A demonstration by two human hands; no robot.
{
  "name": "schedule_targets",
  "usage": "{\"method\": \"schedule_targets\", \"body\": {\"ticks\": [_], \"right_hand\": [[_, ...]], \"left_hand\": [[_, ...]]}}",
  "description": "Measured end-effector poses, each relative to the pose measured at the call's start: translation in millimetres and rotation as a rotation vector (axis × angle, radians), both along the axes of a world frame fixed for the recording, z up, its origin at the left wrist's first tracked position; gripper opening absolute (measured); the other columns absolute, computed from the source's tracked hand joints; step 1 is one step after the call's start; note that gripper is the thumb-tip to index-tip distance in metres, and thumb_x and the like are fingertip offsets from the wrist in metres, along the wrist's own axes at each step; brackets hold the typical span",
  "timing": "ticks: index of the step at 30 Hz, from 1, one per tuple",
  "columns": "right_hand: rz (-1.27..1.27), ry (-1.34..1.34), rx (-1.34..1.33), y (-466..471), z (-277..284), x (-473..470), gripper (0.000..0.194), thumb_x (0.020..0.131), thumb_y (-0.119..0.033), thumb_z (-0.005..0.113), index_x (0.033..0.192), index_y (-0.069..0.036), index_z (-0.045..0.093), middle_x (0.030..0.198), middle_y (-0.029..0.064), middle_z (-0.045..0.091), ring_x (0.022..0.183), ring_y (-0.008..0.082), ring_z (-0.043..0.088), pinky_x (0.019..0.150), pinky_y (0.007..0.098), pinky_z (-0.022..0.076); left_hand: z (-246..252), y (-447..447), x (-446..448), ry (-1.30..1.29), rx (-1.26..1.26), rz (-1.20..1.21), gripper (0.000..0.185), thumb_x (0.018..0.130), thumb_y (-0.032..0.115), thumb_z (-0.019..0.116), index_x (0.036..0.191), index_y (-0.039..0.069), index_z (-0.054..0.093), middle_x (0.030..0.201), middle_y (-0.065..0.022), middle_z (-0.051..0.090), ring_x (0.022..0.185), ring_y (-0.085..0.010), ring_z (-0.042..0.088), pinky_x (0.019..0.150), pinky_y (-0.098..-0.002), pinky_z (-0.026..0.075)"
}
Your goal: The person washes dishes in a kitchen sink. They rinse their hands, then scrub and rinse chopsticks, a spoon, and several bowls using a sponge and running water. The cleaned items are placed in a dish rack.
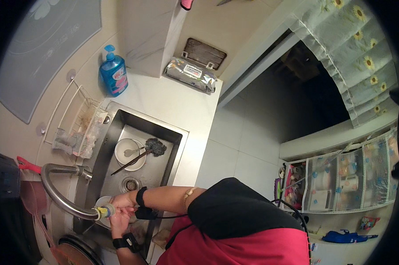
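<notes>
My right hand (pixel 122 201) and my left hand (pixel 119 221) are close together at the outlet of a curved metal faucet (pixel 50 193), over the stainless steel sink (pixel 181 145). The yellow and clear nozzle (pixel 104 211) partly covers them, and I cannot tell if either grips anything. Behind them, a white bowl (pixel 102 201) shows partly. Farther up the basin, a white bowl (pixel 121 148) rests on a plate (pixel 140 164), with a pale spoon (pixel 129 152) inside. Dark chopsticks (pixel 129 163) lie across it, touching a steel wool scrubber (pixel 156 147).
A drain strainer (pixel 130 184) sits in the basin. Beside the sink stand a blue soap bottle (pixel 114 76) and a wire rack (pixel 86 132). A wipes pack (pixel 191 74) lies near the counter's edge. Pans (pixel 75 253) and a pink strainer (pixel 33 197) are at lower left.
</notes>
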State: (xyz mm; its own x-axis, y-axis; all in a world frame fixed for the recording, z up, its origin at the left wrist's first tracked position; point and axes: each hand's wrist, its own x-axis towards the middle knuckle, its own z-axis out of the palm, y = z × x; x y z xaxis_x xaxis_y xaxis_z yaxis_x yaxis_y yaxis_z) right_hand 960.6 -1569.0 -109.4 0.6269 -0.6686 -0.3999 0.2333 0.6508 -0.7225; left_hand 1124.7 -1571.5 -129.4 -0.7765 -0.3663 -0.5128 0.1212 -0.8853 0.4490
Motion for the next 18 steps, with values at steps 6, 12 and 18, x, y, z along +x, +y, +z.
{"method": "schedule_targets", "body": {"ticks": [6, 12, 18], "right_hand": [[-0.592, -0.662, 0.556, 19, -23, 14, 0.021, 0.094, -0.025, 0.050, 0.104, -0.010, 0.061, 0.069, -0.0025, 0.052, 0.055, 0.0096, 0.049, 0.054, 0.0169, 0.0419], [-0.742, -0.576, 0.498, 30, -11, 30, 0.040, 0.100, -0.033, 0.035, 0.119, -0.004, 0.054, 0.121, 0.0143, 0.058, 0.115, 0.0264, 0.053, 0.101, 0.0379, 0.0411], [-0.411, 0.410, -0.322, 18, 4, 19, 0.026, 0.093, -0.020, 0.050, 0.104, 0.001, 0.059, 0.105, 0.0138, 0.064, 0.097, 0.0303, 0.061, 0.085, 0.0424, 0.0484]], "left_hand": [[25, 13, -38, 0.082, -0.101, 0.518, 0.016, 0.094, 0.018, 0.050, 0.104, 0.006, 0.055, 0.093, -0.0020, 0.052, 0.085, -0.0127, 0.049, 0.078, -0.0238, 0.042], [27, 23, -57, -0.358, -0.583, 0.680, 0.027, 0.090, 0.010, 0.058, 0.114, -0.002, 0.055, 0.116, -0.0117, 0.058, 0.105, -0.0227, 0.055, 0.092, -0.0358, 0.045], [35, 12, -53, -0.551, -1.191, 0.446, 0.026, 0.098, 0.016, 0.041, 0.102, 0.002, 0.062, 0.105, -0.0118, 0.061, 0.098, -0.0203, 0.058, 0.096, -0.0348, 0.041]]}}
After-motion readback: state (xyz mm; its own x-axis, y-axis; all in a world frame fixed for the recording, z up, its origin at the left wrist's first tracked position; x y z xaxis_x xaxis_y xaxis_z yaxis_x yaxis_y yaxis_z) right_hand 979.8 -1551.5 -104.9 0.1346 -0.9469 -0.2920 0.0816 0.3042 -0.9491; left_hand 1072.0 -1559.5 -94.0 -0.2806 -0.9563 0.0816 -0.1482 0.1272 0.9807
